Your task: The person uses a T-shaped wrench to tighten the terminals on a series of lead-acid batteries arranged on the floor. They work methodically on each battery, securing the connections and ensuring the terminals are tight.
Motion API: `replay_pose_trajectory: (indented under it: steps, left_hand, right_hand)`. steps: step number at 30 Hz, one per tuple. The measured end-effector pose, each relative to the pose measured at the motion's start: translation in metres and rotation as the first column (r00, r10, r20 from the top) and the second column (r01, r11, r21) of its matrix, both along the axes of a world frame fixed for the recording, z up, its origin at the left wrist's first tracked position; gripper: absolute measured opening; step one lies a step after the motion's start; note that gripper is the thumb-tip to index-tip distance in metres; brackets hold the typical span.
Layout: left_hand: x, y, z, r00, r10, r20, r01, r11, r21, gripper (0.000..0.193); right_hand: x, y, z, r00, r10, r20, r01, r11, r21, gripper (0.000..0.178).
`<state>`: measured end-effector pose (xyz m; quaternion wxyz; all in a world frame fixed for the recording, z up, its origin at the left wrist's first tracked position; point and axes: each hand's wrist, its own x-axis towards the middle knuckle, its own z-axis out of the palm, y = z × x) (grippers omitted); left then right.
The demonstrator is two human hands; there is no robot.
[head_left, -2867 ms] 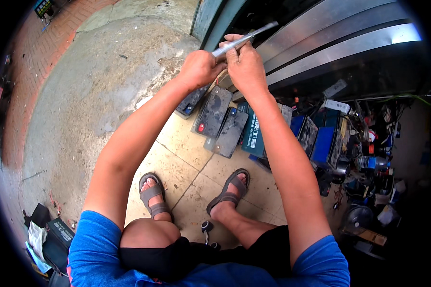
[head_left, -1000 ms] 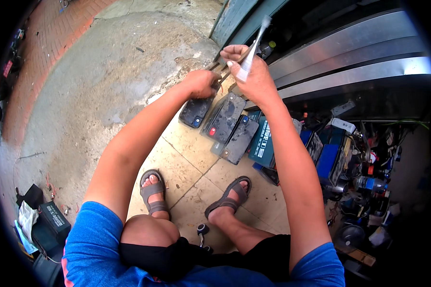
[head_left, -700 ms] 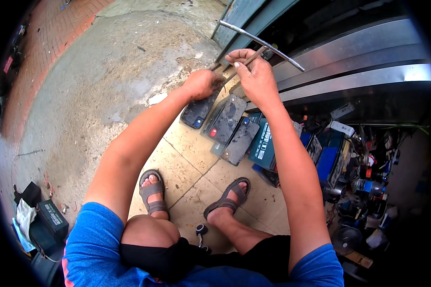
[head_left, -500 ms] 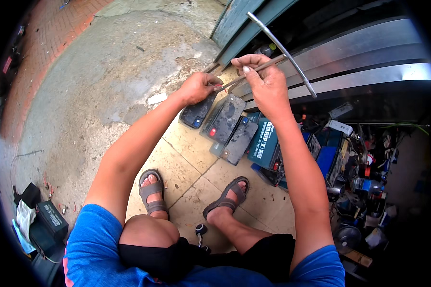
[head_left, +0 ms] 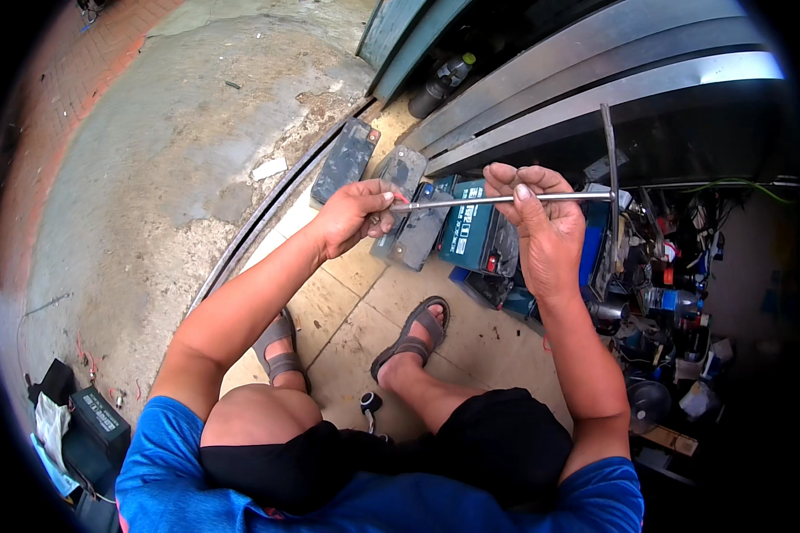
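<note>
Left hand (head_left: 351, 218): thumb and forefinger pinched on the tip end of a T-handle tool (head_left: 471, 202); what the fingertips cover there I cannot tell. Right hand (head_left: 549, 240): loose hold, thumb laid on the shaft near the crossbar (head_left: 610, 151), other fingers half spread. Tool: roughly level, left to right, held above a dark grey battery (head_left: 420, 240) and a teal battery (head_left: 465, 235). Step, as I judge it: steadying the shaft from both ends. Next move, in my judgement, calls for a firm left pinch and a closer right grip. Outward, far left: charcoal battery (head_left: 345, 162). Far: bottle (head_left: 441, 86), light-capped, beside metal panels (head_left: 613, 67). Near: sandals (head_left: 418, 345) on tiled floor (head_left: 356, 333).
</note>
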<state>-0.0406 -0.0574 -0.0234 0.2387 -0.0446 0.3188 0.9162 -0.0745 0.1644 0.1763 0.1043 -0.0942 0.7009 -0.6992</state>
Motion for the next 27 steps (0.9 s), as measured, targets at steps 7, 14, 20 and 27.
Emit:
replay_pose_trajectory:
  steps: [7,14,20,27]
  left_hand:
    - [0.019,0.011,0.005,0.999,-0.022,-0.025,0.022,1.0,-0.016,0.017]
    - [0.026,0.01,0.002,1.0,0.015,-0.002,-0.015,0.986,0.164,0.016]
    - [0.024,0.012,0.002,0.997,0.049,-0.052,-0.055,0.991,-0.12,0.012]
    - [0.024,0.004,0.0,0.996,0.09,0.008,-0.088,0.986,-0.14,0.019]
  right_hand:
    - [0.028,0.028,-0.012,0.975,-0.196,0.108,0.211,0.966,-0.147,0.019]
    - [0.036,0.048,-0.027,0.926,-0.279,0.256,0.344,0.901,-0.263,0.023]
    - [0.038,0.058,-0.046,0.907,-0.304,0.291,0.383,0.882,-0.273,0.023]
    - [0.036,0.064,-0.037,0.915,-0.344,0.209,0.393,0.875,-0.282,0.022]
